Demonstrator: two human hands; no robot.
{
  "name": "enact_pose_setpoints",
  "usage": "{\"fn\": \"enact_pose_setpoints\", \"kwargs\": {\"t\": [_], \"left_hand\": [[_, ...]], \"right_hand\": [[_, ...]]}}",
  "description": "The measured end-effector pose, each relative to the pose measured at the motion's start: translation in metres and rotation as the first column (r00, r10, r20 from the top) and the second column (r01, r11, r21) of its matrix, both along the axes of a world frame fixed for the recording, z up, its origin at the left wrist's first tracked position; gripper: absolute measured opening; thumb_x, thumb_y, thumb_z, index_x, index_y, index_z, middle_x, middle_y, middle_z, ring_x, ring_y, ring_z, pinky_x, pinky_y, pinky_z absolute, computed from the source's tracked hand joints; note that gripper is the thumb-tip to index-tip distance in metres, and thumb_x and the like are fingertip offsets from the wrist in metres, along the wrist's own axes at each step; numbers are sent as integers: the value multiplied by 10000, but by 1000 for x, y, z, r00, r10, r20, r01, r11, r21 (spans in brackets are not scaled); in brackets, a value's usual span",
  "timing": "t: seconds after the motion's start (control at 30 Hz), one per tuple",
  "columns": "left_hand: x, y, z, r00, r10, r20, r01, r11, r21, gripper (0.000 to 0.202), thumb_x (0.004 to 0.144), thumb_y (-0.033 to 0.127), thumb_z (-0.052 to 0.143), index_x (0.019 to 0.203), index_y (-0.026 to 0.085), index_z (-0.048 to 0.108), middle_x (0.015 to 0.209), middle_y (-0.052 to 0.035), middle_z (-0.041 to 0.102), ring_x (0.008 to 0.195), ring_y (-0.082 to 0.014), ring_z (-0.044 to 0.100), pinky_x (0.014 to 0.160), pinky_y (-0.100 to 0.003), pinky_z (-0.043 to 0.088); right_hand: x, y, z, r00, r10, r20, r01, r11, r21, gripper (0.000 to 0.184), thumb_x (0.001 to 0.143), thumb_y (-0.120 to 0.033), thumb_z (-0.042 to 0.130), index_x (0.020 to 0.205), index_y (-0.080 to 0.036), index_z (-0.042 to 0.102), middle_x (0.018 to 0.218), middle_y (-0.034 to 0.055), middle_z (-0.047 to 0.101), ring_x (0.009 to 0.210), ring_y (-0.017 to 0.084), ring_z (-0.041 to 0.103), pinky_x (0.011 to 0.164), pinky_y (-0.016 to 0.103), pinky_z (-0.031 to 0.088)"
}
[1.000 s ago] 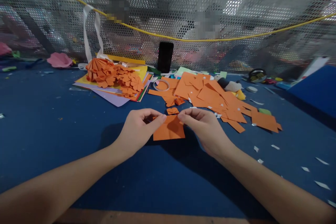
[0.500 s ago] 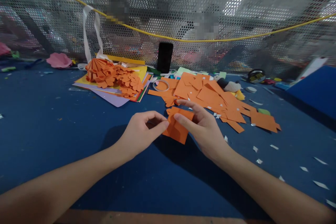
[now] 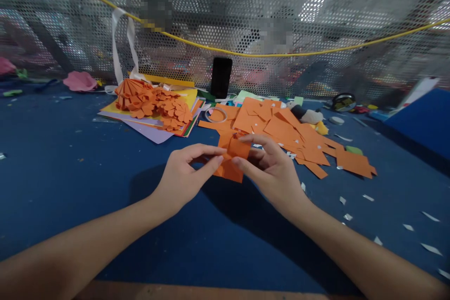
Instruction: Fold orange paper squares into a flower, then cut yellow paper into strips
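A small orange sheet of paper (image 3: pixel 230 170), creased and partly bent up, is held above the blue table between my hands. My left hand (image 3: pixel 190 168) pinches its left edge between thumb and forefinger. On the right side, my right hand (image 3: pixel 270 168) grips the sheet, with the thumb in front and the forefinger along the top edge. Just beyond lies a heap of orange paper pieces (image 3: pixel 291 131). To the left, orange paper flowers (image 3: pixel 151 103) rest on a stack of coloured sheets (image 3: pixel 154 133).
A dark phone (image 3: pixel 221 77) stands upright against the perforated metal screen (image 3: pixel 197 23). A roll of tape (image 3: pixel 215 114) lies near the heap. White paper scraps (image 3: pixel 348 217) are scattered at right, near a blue box (image 3: pixel 422 122). A pink paper shape (image 3: pixel 80 81) sits far left.
The sheet was flatter and is now bent along a crease, with its upper part raised. Both hands have shifted slightly and still hold it.
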State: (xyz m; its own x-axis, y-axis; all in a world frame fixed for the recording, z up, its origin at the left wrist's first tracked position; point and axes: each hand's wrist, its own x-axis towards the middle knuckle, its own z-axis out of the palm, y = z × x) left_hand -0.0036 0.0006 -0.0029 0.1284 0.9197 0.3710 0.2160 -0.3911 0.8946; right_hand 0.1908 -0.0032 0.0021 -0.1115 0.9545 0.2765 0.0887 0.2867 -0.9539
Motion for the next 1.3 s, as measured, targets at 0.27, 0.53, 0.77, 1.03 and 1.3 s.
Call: {"fn": "enact_pose_setpoints", "kwargs": {"t": [0.27, 0.53, 0.77, 1.03, 1.3], "left_hand": [[-1, 0, 0, 999, 13, 48, -11, 999, -36, 205, 829, 305, 777, 1014, 226, 812, 955, -23, 796, 827, -180, 728, 788, -271, 595], [-1, 0, 0, 999, 38, -18, -38, 999, 12, 190, 825, 290, 780, 996, 216, 815, 963, -44, 786, 868, -198, 722, 801, -289, 587], [-2, -2, -1, 994, 88, -72, -81, 992, 95, 139, 837, 282, 774, 956, 230, 820, 943, -39, 785, 856, -194, 715, 812, -293, 567], [-3, -1, 0, 974, 111, -199, -76, 981, 176, 86, 872, 295, 734, 914, 257, 799, 908, -22, 755, 875, -195, 680, 822, -305, 530], [-3, 3, 3, 981, 67, -183, -45, 992, 121, 109, 902, 308, 676, 855, 225, 729, 939, -29, 710, 927, -201, 648, 875, -315, 492]], "right_hand": [[3, 1, 0, 974, -159, 164, 146, 985, 93, 115, 831, -339, 759, 909, -258, 784, 898, 33, 774, 817, 205, 711, 749, 340, 569], [5, 3, -3, 966, -129, 224, 94, 982, 164, 143, 839, -310, 762, 971, -276, 806, 932, 29, 786, 835, 210, 709, 764, 350, 557], [3, 1, 1, 956, -149, 251, 81, 961, 263, 111, 847, -267, 759, 945, -283, 811, 881, 27, 777, 794, 204, 693, 743, 352, 550], [2, 0, 2, 932, -178, 316, 75, 948, 310, 68, 883, -285, 718, 897, -284, 784, 882, 37, 723, 802, 203, 655, 739, 353, 522], [1, 3, 2, 921, -175, 347, 78, 958, 276, 98, 919, -264, 636, 833, -238, 674, 863, 29, 629, 849, 191, 591, 802, 347, 473]]}}
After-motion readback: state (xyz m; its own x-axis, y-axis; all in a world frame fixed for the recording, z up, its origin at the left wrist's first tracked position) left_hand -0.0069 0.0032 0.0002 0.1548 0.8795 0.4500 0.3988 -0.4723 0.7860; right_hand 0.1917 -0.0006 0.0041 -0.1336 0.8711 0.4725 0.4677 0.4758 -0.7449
